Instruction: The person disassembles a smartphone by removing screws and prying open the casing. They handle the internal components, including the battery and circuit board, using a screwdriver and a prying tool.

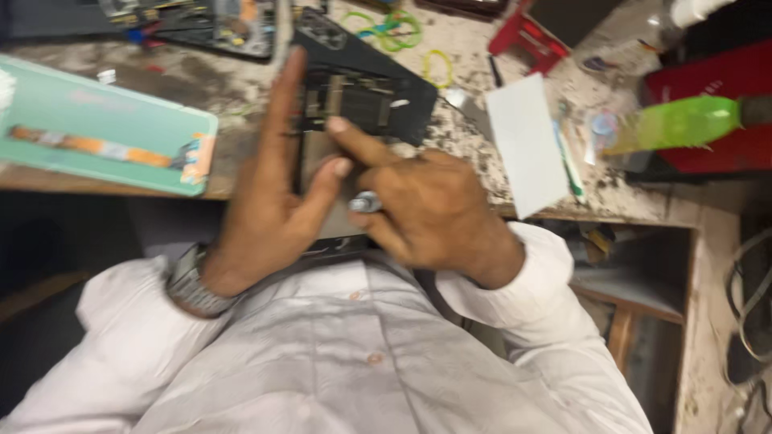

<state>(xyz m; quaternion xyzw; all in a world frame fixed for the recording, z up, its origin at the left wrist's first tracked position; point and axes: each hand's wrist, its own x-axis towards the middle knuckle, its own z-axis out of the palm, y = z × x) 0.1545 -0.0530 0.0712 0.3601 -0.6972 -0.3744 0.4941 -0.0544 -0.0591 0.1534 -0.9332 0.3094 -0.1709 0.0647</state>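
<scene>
Holding an opened black electronic device (354, 104) over the near edge of the speckled workbench (474, 173), both my hands on it.

My left hand (269, 201) lies flat against the device's left side with fingers stretched upward and the thumb crossing its lower part, so it is spread, not clenched. My right hand (426, 205) comes in from the right, index finger extended and pressing on the exposed inner plate, while the remaining fingers curl around a small metal-tipped tool (364, 202); motion blur keeps me from telling what kind of tool. A metal wristwatch (189, 285) sits on my left wrist. To the left on the bench lies a teal mat (96, 112); to the right a white card (527, 145), and further right a green plastic bottle (675, 122) lying on its side.
</scene>
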